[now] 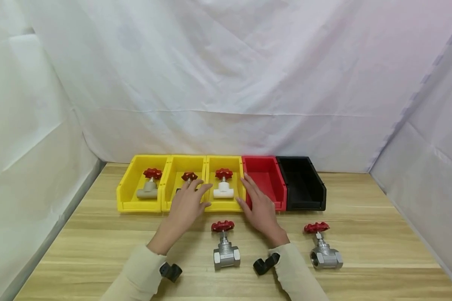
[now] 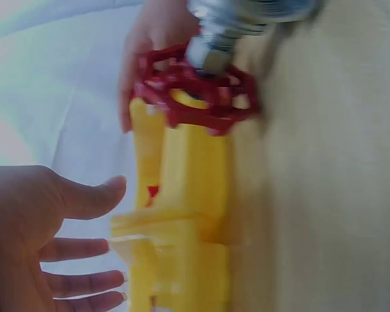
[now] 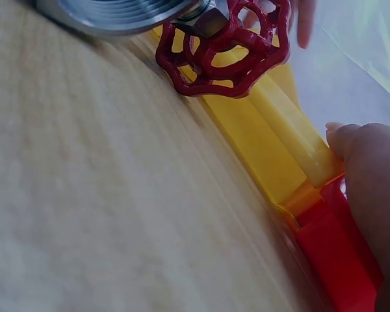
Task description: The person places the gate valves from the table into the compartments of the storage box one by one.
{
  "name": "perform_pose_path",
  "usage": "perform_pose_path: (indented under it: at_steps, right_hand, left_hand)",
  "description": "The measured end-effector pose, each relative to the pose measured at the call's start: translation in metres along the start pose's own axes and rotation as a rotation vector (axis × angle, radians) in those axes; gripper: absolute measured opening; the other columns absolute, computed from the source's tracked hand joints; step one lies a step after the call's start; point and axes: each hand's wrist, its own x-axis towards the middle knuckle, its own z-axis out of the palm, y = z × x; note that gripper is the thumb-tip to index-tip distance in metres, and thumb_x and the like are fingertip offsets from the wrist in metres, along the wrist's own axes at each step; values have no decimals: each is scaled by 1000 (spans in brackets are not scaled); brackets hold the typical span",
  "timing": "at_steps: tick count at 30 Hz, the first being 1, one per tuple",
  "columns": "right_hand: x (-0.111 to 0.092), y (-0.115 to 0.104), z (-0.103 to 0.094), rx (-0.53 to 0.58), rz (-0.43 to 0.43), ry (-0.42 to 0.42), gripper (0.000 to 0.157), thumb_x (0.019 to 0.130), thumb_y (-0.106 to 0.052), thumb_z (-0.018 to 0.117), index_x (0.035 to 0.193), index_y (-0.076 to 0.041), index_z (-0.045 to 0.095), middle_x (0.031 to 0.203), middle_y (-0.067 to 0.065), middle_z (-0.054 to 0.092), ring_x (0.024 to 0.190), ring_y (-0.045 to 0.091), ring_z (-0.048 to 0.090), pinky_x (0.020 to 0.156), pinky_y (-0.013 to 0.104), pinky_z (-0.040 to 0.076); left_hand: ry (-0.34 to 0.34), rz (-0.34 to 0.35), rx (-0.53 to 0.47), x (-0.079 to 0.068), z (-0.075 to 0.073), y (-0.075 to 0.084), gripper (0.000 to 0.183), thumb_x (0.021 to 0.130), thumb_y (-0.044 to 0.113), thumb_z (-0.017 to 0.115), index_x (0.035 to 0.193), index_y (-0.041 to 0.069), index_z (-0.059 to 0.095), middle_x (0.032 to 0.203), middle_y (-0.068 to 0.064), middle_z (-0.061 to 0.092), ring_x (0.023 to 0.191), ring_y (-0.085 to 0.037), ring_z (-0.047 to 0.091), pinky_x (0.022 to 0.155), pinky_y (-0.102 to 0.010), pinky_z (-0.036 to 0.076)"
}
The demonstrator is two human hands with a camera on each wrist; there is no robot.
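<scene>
My left hand (image 1: pixel 185 205) hovers with spread fingers over the second yellow bin (image 1: pixel 166 205), partly hiding a dark valve with a red handwheel (image 1: pixel 189 176). In the left wrist view its thumb and fingers hold nothing. My right hand (image 1: pixel 262 211) lies over the border of the third yellow bin (image 1: pixel 226 206) and the red bin (image 1: pixel 281 202), fingers extended, thumb near the yellow front edge. Between the hands, a white valve (image 1: pixel 223 190) with a red handwheel stands in the third yellow bin. A steel gate valve (image 1: pixel 226 255) sits on the table between my forearms.
The first yellow bin (image 1: pixel 139 206) at left holds a grey-beige valve (image 1: pixel 147 190). A black bin (image 1: pixel 306 206) ends the row at right. Another steel gate valve (image 1: pixel 325 256) rests on the table (image 1: pixel 376 242) to the right. White cloth (image 1: pixel 226 75) hangs behind and beside the table.
</scene>
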Motion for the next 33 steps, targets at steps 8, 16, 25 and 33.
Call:
perform_pose_path:
  at_steps: [8,16,25,33]
  right_hand:
    - [-1,0,3,13,-4,9,72,87,-34,70,149,-23,35,155,-12,24,98,25,60,70,39,51]
    - [-3,-8,-13,77,38,-82,78,90,-35,66,153,-22,23,158,-6,19,127,28,45,90,53,46]
    - [-6,-24,-41,100,-12,-40,71,87,-25,71,148,-18,35,146,4,38,119,26,51,84,48,51]
    - [-19,-50,-68,97,-46,-41,54,90,-30,69,138,-18,49,125,4,56,99,18,58,77,34,53]
  left_hand:
    - [71,28,-122,-18,21,-11,63,75,11,82,131,4,56,136,-15,51,99,-37,59,74,-44,53]
    - [147,27,-124,-17,30,-14,63,71,9,84,129,4,58,134,-11,54,90,-31,63,75,-41,53]
    - [204,43,-101,-16,31,-14,61,69,7,85,124,5,61,131,-10,57,68,-23,59,53,-27,47]
    - [198,45,-90,-18,33,-15,60,69,9,85,124,5,61,131,-9,57,68,-22,60,51,-26,46]
